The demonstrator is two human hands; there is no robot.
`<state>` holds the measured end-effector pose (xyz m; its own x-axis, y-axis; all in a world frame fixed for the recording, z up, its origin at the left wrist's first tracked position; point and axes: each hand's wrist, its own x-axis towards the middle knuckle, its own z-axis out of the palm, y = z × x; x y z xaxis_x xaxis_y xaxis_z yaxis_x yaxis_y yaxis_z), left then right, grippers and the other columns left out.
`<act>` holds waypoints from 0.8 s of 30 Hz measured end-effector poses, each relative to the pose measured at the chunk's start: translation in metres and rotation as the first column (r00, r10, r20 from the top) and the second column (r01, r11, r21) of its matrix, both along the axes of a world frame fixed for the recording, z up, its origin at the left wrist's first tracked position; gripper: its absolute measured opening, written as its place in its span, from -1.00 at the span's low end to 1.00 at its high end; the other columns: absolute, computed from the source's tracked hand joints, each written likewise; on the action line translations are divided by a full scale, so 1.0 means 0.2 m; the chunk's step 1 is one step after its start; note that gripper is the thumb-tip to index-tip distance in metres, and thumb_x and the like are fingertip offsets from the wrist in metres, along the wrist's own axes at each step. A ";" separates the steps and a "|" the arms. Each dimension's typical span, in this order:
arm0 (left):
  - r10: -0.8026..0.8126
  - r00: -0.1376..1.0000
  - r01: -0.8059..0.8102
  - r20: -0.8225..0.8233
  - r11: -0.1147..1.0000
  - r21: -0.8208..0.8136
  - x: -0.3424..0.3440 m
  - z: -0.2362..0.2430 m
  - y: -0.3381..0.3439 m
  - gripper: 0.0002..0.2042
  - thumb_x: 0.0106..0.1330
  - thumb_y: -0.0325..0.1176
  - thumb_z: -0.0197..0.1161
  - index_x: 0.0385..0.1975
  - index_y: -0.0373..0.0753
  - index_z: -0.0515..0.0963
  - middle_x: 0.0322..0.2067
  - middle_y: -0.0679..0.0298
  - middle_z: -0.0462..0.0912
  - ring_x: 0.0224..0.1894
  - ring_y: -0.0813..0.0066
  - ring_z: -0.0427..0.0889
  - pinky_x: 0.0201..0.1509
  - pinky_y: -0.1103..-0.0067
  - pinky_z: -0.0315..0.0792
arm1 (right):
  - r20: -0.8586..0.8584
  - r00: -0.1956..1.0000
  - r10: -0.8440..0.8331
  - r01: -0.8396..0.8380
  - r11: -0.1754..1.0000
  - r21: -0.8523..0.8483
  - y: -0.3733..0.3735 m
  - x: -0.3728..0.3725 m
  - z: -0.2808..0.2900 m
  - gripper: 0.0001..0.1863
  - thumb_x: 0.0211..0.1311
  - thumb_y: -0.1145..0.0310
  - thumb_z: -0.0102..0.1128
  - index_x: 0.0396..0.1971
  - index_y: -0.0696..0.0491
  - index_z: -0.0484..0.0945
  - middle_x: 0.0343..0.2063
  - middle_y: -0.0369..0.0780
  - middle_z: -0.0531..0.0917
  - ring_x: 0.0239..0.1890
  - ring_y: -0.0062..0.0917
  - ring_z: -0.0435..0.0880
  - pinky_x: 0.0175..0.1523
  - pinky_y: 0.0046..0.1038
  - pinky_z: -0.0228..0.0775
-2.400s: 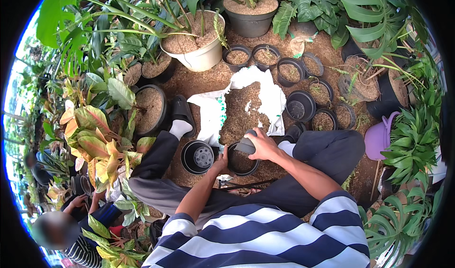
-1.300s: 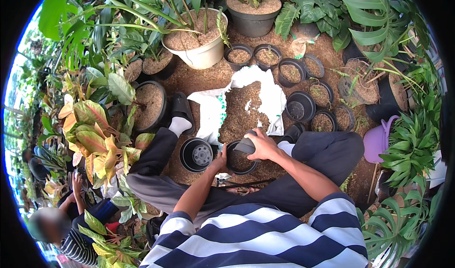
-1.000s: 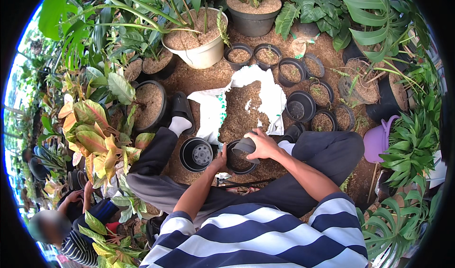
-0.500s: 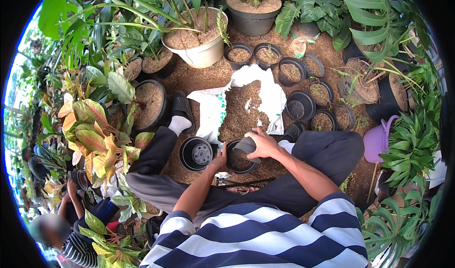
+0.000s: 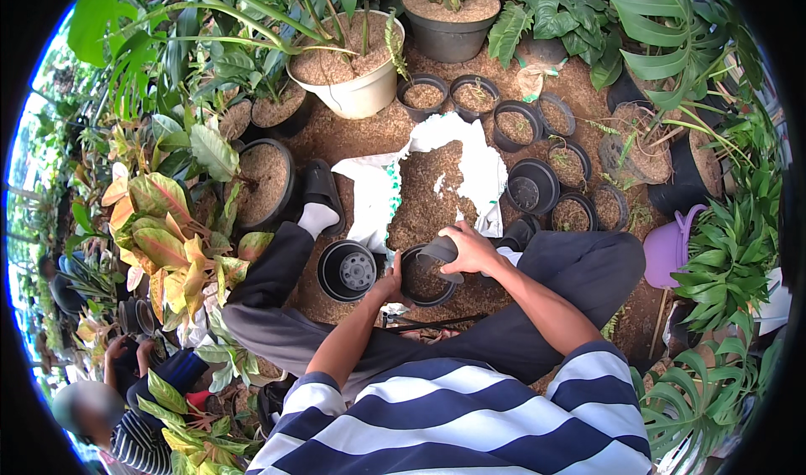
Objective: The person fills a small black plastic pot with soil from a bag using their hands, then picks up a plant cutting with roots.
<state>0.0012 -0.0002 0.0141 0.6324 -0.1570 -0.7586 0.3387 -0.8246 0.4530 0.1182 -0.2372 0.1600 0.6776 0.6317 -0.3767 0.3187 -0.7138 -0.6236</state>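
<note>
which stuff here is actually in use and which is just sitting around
In use: left hand steadying black pot; right hand tipping scoop; open soil sack.
Lying about: empty black pot, purple watering can, white planter.

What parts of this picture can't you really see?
Head view only:
- How full the black pot is: the right hand and the dark scoop it holds cover part of the inside.
- Left hand fingers: hidden behind the pot's rim.
- Small pots farther back: too small to show what grows in them.
- Person at lower left: blurred, cut by the edge.
</note>
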 end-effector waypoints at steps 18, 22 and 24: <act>0.018 0.996 -0.011 0.082 0.996 -0.092 0.04 0.08 -0.01 0.44 -0.30 -0.01 0.63 0.36 -0.19 -0.55 0.26 -0.27 0.09 0.28 -0.08 0.27 0.35 0.24 0.18 | -0.001 1.000 0.007 -0.007 1.000 -0.027 -0.01 0.00 -0.01 -0.13 -0.33 0.04 0.50 0.11 -0.05 0.37 -0.01 0.01 0.39 0.07 -0.07 0.44 0.06 -0.16 0.40; 0.333 0.908 -0.294 0.256 0.939 -0.180 0.06 -0.12 0.10 0.15 -0.11 0.00 0.53 0.37 -0.27 -0.17 0.21 -0.26 0.16 0.23 -0.09 0.31 0.31 0.27 0.25 | -0.007 1.000 0.028 -0.028 0.999 -0.043 0.00 0.01 -0.01 -0.11 -0.31 0.03 0.49 0.15 -0.06 0.34 0.04 -0.01 0.34 0.06 -0.09 0.46 0.05 -0.18 0.40; 0.533 0.801 -0.456 0.270 0.838 -0.302 0.11 -0.15 0.12 0.04 -0.01 -0.09 0.49 0.36 -0.30 -0.10 0.18 -0.23 0.15 0.18 -0.08 0.35 0.25 0.29 0.32 | -0.015 1.000 0.027 -0.028 0.998 -0.056 0.00 0.01 -0.01 -0.11 -0.30 0.03 0.49 0.16 -0.07 0.33 0.07 -0.02 0.31 0.05 -0.10 0.47 0.05 -0.19 0.40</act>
